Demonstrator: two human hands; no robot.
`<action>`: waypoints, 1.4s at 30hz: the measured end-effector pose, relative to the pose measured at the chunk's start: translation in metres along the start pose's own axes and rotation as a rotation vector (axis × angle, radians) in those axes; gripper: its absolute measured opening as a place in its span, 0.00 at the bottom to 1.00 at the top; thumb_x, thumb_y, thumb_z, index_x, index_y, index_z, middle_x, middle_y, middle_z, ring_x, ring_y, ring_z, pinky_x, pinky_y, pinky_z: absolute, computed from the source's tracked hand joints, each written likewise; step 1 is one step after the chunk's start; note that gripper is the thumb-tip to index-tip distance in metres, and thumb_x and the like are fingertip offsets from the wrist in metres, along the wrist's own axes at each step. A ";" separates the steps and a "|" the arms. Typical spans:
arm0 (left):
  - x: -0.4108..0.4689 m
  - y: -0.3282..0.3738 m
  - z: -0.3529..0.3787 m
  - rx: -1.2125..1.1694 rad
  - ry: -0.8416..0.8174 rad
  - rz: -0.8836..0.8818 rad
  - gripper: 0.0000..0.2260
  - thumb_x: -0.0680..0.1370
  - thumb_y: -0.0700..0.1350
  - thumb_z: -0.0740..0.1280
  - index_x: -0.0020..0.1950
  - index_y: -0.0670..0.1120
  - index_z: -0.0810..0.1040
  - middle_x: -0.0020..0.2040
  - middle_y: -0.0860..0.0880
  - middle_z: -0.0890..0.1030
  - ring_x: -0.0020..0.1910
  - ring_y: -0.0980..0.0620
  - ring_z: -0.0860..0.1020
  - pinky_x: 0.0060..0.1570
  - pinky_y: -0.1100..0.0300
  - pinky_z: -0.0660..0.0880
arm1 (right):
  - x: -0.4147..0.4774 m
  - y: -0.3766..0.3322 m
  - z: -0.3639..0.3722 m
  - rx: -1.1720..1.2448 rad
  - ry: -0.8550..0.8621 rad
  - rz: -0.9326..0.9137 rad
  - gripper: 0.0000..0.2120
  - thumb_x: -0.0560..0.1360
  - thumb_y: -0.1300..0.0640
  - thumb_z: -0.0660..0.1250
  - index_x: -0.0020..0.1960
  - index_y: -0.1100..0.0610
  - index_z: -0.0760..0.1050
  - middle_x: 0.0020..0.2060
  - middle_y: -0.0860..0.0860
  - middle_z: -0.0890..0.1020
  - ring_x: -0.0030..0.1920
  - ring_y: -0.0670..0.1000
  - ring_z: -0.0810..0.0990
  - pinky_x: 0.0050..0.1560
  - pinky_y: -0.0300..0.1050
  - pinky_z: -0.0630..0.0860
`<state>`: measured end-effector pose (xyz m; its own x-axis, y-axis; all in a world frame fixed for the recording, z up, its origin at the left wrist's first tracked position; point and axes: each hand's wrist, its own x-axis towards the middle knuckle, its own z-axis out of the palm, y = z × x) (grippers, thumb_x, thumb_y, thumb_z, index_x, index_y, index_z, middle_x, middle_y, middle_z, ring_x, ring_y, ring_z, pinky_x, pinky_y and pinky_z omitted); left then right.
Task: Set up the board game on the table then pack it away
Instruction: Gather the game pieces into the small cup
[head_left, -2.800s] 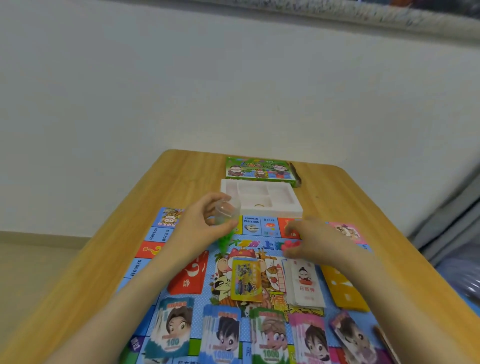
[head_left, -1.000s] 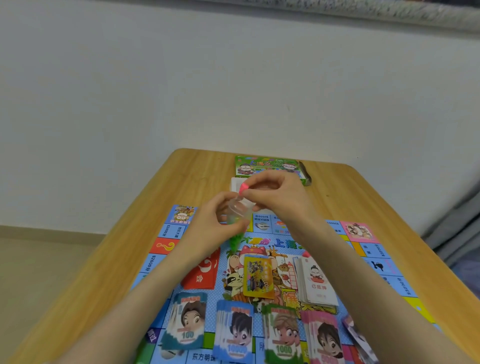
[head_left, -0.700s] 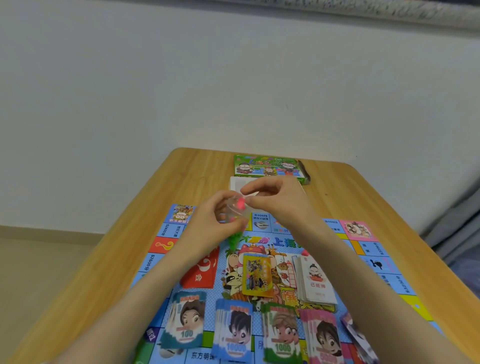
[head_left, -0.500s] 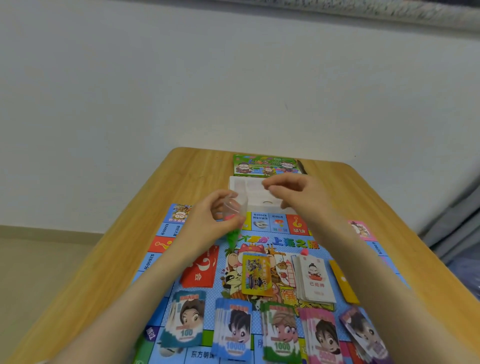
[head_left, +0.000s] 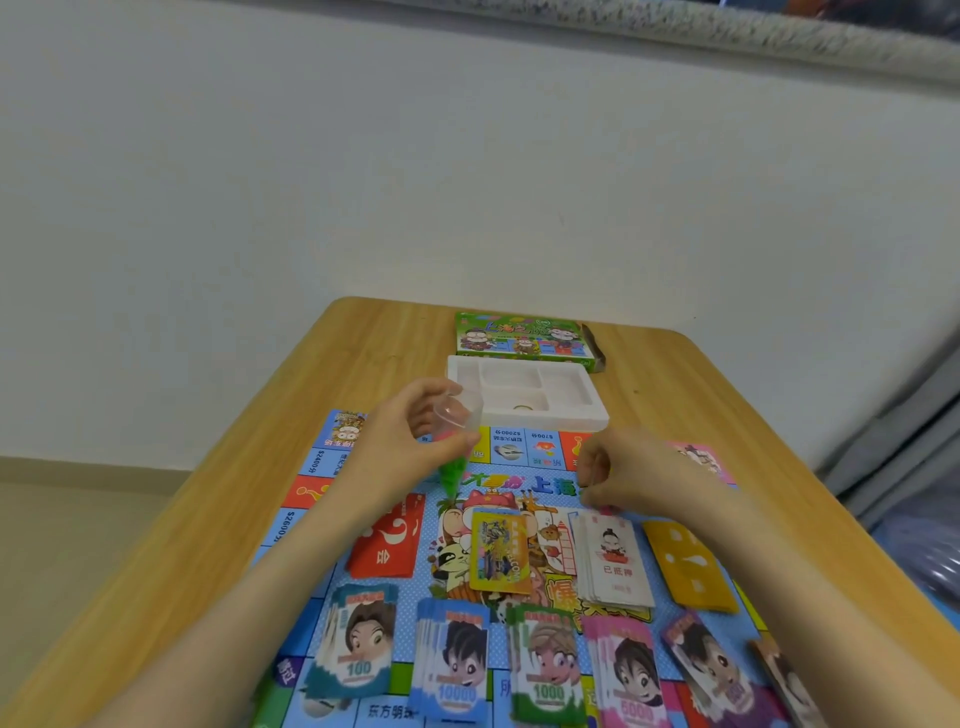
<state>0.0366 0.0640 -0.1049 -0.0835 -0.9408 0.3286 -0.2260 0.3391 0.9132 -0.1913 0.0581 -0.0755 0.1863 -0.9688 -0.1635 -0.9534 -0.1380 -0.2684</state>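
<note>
The colourful game board (head_left: 317, 460) lies on the wooden table (head_left: 363, 353). My left hand (head_left: 405, 449) holds up a clear plastic bag (head_left: 460, 413) by its mouth, above the board's far edge. Green pieces (head_left: 451, 472) fill the bag's lower tip, with a bit of pink above them. My right hand (head_left: 631, 475) is down on the board, right of the bag. Its curled fingertips pinch a small pink piece (head_left: 605, 510) just beyond the white card deck (head_left: 615, 564).
A white compartment tray (head_left: 576, 418) sits beyond the board, with the green game box (head_left: 524, 338) behind it. Red (head_left: 387, 540), yellow (head_left: 498, 553) and orange (head_left: 688, 566) card stacks lie mid-board. Several play-money stacks (head_left: 358, 639) line the near edge. A wall stands behind the table.
My right hand dropped a pink piece into the bag, then moved away to the right and down onto the board. My left hand has kept holding the bag in the same spot.
</note>
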 end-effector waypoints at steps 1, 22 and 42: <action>0.000 0.000 0.000 -0.003 0.000 0.000 0.19 0.69 0.38 0.75 0.56 0.51 0.75 0.51 0.55 0.81 0.48 0.65 0.79 0.49 0.74 0.72 | 0.001 0.001 -0.002 -0.007 0.035 -0.005 0.07 0.72 0.60 0.70 0.37 0.55 0.73 0.33 0.46 0.75 0.36 0.47 0.75 0.31 0.37 0.68; 0.000 -0.001 0.003 0.040 -0.014 0.022 0.18 0.69 0.39 0.76 0.54 0.53 0.75 0.50 0.56 0.81 0.50 0.62 0.79 0.51 0.73 0.73 | -0.003 -0.027 -0.024 0.290 0.150 -0.121 0.11 0.68 0.68 0.71 0.36 0.53 0.74 0.35 0.48 0.79 0.35 0.46 0.78 0.40 0.43 0.80; -0.001 -0.003 0.007 0.006 0.033 0.037 0.18 0.67 0.34 0.74 0.44 0.50 0.68 0.41 0.50 0.80 0.39 0.58 0.78 0.41 0.62 0.73 | -0.007 -0.080 0.028 0.436 0.473 -0.420 0.10 0.70 0.53 0.73 0.41 0.45 0.71 0.44 0.49 0.73 0.40 0.45 0.75 0.40 0.36 0.73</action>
<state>0.0304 0.0636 -0.1099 -0.0603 -0.9271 0.3698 -0.2292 0.3735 0.8989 -0.1093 0.0818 -0.0795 0.2970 -0.8514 0.4324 -0.6270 -0.5154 -0.5842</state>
